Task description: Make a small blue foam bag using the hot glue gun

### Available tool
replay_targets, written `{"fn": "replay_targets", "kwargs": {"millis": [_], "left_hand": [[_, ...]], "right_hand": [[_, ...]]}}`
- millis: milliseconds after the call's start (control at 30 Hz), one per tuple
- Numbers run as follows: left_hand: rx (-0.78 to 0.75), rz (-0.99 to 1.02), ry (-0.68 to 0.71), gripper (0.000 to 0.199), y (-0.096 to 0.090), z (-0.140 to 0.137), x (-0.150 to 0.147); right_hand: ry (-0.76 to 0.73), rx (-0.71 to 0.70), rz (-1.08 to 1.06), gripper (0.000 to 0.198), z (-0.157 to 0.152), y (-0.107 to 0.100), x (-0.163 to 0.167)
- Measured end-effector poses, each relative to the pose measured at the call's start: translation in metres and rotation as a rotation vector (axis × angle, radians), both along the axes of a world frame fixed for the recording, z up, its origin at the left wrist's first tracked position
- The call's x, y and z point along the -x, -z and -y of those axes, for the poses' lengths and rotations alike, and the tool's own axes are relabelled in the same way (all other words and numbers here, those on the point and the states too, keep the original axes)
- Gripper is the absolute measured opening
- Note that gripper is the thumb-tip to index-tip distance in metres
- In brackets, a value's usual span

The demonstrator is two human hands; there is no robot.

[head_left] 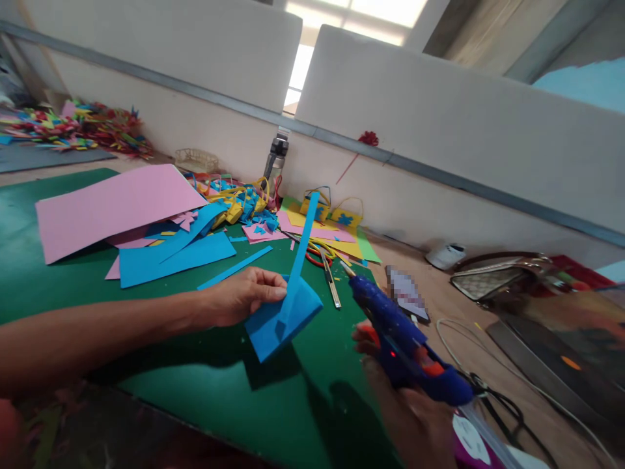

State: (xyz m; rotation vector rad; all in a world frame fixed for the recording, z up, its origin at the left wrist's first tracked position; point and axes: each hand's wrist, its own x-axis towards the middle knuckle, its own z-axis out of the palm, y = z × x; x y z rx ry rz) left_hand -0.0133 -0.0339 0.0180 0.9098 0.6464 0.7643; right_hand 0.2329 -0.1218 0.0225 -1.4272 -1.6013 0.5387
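Between the thumb and fingers of my left hand [251,296] is a small blue foam or paper pouch [280,326], raised over the green mat [205,384]. A narrow blue strip [303,241] lies across the pouch and sticks up past its top edge. My right hand [405,410] is wrapped round a dark blue glue gun [400,332] with an orange trigger and a lit red light. Its nozzle points up and left, apart from the pouch. Behind the pouch, a cutter knife [332,283] and red-handled scissors [319,260] lie on the mat.
Pink sheets [117,205] and blue sheets [178,257] lie at the left, near a heap of blue and yellow pieces [239,205]. A bottle [276,159] stands by the wall. At the right are a phone [406,293], a cable [469,355] and a handbag [493,280].
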Motion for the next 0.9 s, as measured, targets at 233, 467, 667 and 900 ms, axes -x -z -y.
{"fn": "replay_targets", "kwargs": {"millis": [233,467,667,900], "left_hand": [[-0.240,-0.052,0.267,0.043,0.005,0.005,0.006],[-1.356,-0.475,-0.355,0.020,-0.012,0.009,0.015],[-2.412,-0.958,-0.687,0.030,-0.001,-0.011,0.042],[-2.554,-1.019,-0.739,0.050,0.017,-0.016,0.056]], "right_hand": [[0.150,0.028,0.055,0.023,-0.011,-0.019,0.013],[0.146,0.020,0.014,0.030,-0.014,-0.024,0.011],[0.171,-0.001,0.055,0.034,-0.019,-0.020,0.010],[0.173,0.069,0.023,0.035,-0.021,-0.014,0.009]]}}
